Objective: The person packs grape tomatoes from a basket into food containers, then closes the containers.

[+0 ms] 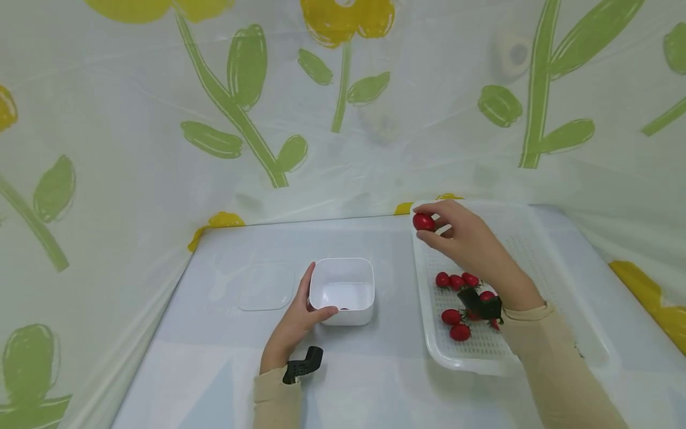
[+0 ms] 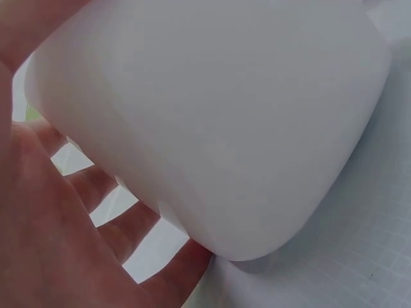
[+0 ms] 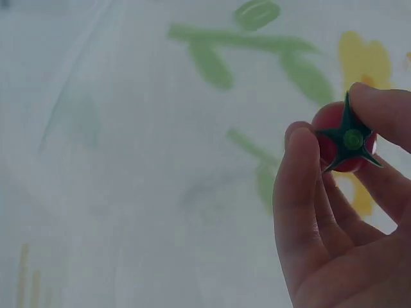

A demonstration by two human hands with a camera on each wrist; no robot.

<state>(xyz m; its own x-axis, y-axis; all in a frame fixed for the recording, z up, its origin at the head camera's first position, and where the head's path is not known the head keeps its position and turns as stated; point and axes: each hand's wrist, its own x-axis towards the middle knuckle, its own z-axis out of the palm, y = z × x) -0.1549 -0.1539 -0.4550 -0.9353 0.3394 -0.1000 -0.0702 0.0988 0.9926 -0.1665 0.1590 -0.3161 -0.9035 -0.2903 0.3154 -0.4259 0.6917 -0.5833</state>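
Note:
My right hand pinches a red cherry tomato between thumb and fingers, raised over the far left corner of a white perforated basket. In the right wrist view the green star-shaped calyx on this tomato faces the camera. My left hand grips a white square container, thumb at its near rim and fingers along its left side. The container stands upright and uncovered, with a bit of red just showing inside behind the near rim. Its outer wall fills most of the left wrist view.
Several cherry tomatoes lie in the basket, partly hidden by my right wrist and its black camera mount. A clear, rounded-square lid lies flat left of the container. A flower-patterned sheet hangs behind the table.

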